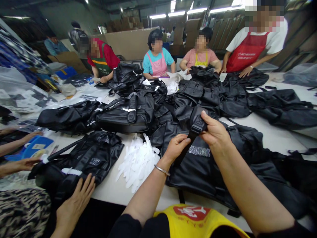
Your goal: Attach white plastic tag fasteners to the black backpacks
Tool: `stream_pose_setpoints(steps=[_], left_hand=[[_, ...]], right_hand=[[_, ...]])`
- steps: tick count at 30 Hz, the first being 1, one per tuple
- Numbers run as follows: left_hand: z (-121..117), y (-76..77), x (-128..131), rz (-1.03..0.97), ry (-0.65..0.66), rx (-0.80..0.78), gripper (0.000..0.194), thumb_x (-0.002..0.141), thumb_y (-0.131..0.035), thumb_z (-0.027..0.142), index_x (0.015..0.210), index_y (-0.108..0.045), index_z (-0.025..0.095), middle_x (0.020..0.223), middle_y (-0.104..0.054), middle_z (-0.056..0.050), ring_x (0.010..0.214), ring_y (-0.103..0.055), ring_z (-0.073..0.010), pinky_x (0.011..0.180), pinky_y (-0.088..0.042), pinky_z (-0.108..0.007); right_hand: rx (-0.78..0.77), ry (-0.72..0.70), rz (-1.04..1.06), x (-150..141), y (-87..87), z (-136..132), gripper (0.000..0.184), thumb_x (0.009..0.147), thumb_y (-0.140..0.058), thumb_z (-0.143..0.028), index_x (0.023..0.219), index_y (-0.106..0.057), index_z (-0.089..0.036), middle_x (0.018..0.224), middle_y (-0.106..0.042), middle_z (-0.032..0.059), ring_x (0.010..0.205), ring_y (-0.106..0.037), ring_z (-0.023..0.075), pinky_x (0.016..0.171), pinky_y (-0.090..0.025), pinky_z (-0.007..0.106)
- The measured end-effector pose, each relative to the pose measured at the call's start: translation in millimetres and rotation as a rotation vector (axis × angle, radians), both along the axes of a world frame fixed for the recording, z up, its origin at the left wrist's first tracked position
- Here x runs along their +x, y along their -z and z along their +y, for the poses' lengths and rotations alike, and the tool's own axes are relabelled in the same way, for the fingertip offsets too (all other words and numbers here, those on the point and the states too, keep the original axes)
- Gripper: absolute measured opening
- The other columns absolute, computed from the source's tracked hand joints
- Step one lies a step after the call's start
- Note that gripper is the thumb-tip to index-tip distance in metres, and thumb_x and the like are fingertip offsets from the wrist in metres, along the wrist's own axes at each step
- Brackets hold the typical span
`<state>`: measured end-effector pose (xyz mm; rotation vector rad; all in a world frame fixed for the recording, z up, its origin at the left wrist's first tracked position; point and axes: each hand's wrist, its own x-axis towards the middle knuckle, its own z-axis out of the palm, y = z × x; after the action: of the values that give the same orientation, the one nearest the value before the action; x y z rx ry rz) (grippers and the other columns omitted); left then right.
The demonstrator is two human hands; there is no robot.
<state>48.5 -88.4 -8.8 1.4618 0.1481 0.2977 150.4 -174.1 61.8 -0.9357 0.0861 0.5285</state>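
Across the pale table [109, 190], 2 hands are on it: the left hand [176, 147] pinches the black strap [192, 135], the right hand [215, 129] grips by its buckle [198, 124], above the black bag [193, 173] beside the white tags [138, 162]!

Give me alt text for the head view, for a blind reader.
The wearer's left hand and right hand hold a buckled black strap above a black backpack on a pale worktable. White strips lie piled to the left; aproned co-workers are across the table, beyond more black backpacks.
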Motion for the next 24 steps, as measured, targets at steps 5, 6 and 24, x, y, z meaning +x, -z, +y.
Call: stream_pose_setpoints(steps=[5,6,24], left_hand=[[12,29.0,-15,0.240,0.458,-0.347,0.040,0.075,-0.052,0.047,0.084,-0.055,0.008,0.076,-0.062,-0.011,0.066,-0.060,-0.0168,0.066,-0.045,-0.028],[14,35.9,-20,0.275,0.470,-0.373,0.041,0.074,-0.053,0.047,0.086,-0.055,0.008,0.077,-0.062,-0.011,0.066,-0.060,-0.0169,0.066,-0.045,-0.028],[32,24.4,-49,0.398,0.117,0.144,0.037,0.057,-0.059,0.059,0.076,-0.064,0.028,0.065,-0.054,-0.005,0.076,-0.055,-0.0231,0.067,-0.044,-0.037]], right_hand=[[-0.008,0.102,-0.042,16,4.8,-1,0.010,0.076,-0.059,-0.019,0.075,-0.055,-0.009,0.065,-0.058,0.0012,0.052,-0.054,0.0100,0.049,-0.049,0.020],[-0.013,0.129,-0.039,20,7.9,-2,0.009,0.076,-0.058,-0.018,0.075,-0.055,-0.009,0.066,-0.059,0.0014,0.053,-0.055,0.0104,0.051,-0.050,0.020],[0.011,0.047,0.166,34,16.0,12,0.016,0.068,-0.062,-0.008,0.084,-0.059,-0.011,0.078,-0.063,0.0066,0.068,-0.061,0.0188,0.060,-0.055,0.028]])
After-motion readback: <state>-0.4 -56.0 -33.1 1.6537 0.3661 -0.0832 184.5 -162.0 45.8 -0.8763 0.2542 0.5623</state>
